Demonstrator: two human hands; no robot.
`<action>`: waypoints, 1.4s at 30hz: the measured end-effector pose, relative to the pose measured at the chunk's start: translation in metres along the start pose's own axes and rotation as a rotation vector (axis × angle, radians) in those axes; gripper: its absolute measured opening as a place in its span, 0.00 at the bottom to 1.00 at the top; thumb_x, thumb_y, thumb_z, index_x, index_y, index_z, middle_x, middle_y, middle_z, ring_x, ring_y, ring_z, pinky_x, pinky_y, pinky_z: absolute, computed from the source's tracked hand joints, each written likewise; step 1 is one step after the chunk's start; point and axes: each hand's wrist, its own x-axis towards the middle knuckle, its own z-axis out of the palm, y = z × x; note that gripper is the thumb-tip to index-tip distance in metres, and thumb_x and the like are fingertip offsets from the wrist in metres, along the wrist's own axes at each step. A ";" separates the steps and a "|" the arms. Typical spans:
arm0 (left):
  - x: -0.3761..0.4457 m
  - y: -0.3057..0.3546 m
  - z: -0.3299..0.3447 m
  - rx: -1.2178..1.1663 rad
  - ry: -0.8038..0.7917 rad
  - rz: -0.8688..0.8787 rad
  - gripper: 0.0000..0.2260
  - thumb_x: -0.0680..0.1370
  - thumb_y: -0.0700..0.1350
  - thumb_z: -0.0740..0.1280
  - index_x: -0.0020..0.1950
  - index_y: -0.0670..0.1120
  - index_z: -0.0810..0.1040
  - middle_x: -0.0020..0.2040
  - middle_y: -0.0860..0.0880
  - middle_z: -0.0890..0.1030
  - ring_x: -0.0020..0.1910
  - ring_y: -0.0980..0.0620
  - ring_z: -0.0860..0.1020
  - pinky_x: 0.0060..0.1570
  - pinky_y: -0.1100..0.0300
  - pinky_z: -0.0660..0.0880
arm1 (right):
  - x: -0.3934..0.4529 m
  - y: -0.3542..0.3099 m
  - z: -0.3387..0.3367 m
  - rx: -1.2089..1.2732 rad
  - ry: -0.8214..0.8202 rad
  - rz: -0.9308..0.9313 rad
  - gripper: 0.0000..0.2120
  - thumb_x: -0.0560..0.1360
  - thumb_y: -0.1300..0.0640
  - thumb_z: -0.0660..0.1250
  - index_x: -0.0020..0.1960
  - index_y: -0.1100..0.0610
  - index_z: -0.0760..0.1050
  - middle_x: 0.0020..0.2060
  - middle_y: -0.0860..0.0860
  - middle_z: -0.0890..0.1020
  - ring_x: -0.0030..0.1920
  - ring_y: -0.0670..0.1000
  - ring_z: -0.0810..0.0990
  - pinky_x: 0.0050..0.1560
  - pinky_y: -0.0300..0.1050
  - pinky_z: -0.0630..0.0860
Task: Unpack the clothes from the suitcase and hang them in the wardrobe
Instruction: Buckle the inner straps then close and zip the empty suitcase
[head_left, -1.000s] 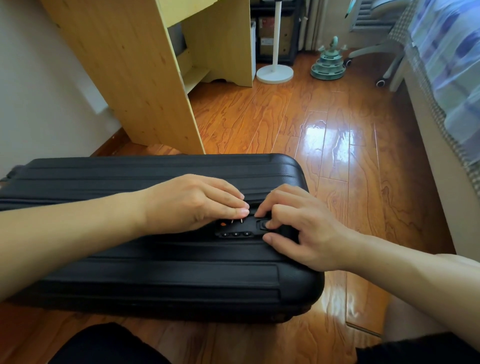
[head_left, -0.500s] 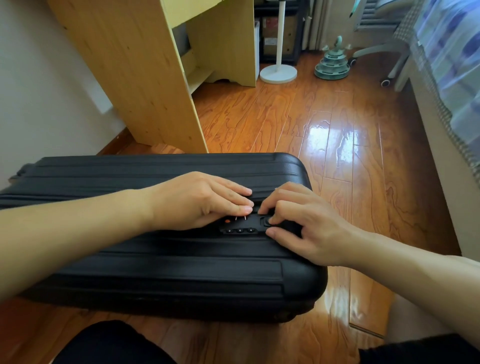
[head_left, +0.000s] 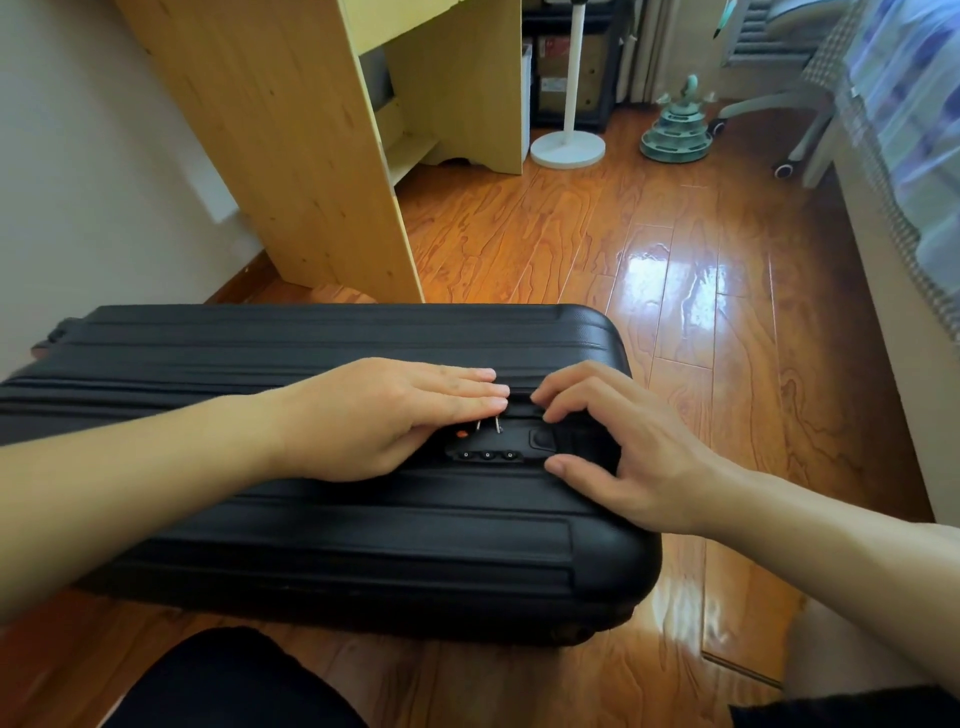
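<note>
At lower centre of the frame the closed suitcase (head_left: 311, 519) lies flat on the floor, left hand (head_left: 384, 415) resting straight-fingered beside the combination lock (head_left: 498, 447), right hand (head_left: 618, 441) loosely curled, gripping nothing; next, release the zipper pulls (head_left: 488, 425).

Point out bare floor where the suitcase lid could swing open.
Bare floor lies beyond the suitcase, bordered by the desk, fan base and bed. The desk panel stands close behind the suitcase's far edge. Both hands crowd the lock.
</note>
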 end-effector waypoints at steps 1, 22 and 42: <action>-0.003 -0.001 -0.001 0.010 0.003 -0.002 0.27 0.81 0.32 0.64 0.78 0.48 0.69 0.77 0.55 0.70 0.79 0.59 0.62 0.76 0.56 0.64 | 0.001 0.000 0.000 0.000 0.003 0.001 0.13 0.76 0.51 0.70 0.55 0.59 0.76 0.59 0.48 0.77 0.61 0.47 0.76 0.60 0.48 0.74; 0.039 -0.008 -0.028 0.183 -0.030 0.311 0.09 0.83 0.42 0.65 0.56 0.44 0.86 0.60 0.49 0.84 0.62 0.49 0.80 0.57 0.54 0.79 | 0.002 0.005 0.000 0.017 0.005 -0.101 0.07 0.77 0.56 0.71 0.50 0.59 0.82 0.55 0.51 0.80 0.56 0.54 0.78 0.57 0.55 0.74; 0.036 -0.015 -0.005 0.060 -0.033 0.242 0.15 0.85 0.45 0.60 0.54 0.42 0.86 0.62 0.48 0.84 0.71 0.50 0.75 0.69 0.52 0.73 | 0.004 0.002 0.004 -0.020 0.017 -0.091 0.06 0.75 0.60 0.69 0.39 0.59 0.78 0.47 0.50 0.78 0.45 0.52 0.75 0.47 0.52 0.71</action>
